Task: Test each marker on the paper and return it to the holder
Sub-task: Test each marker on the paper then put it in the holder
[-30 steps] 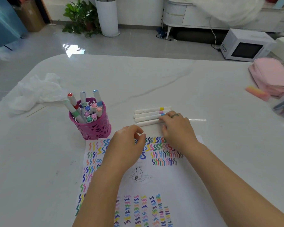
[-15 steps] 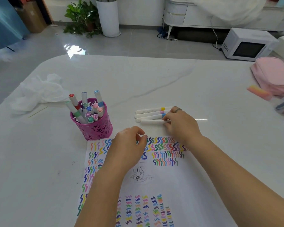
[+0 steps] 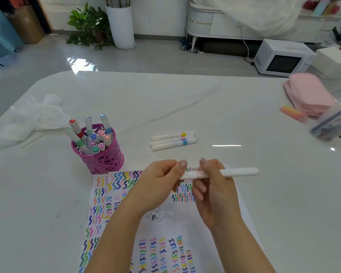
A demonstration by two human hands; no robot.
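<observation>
A white marker (image 3: 238, 172) is held level above the paper (image 3: 165, 229), which is covered in coloured squiggles. My right hand (image 3: 215, 190) grips the marker's barrel, and my left hand (image 3: 161, 186) pinches its left end, where the cap is. Three white markers (image 3: 173, 141) with yellow, pink and blue bands lie side by side on the table beyond my hands. A magenta cut-out holder (image 3: 98, 158) stands to the left, with several capped markers upright in it.
The white marble table (image 3: 185, 107) carries a crumpled white plastic bag (image 3: 32, 117) at the far left. A pink pouch (image 3: 307, 93), a pink-orange eraser (image 3: 292, 113) and a clear pencil case (image 3: 331, 123) sit at the right edge.
My right hand has lifted the nearest marker from the row and brought it back over the paper. My left hand rose from the paper and took hold of its left end.
</observation>
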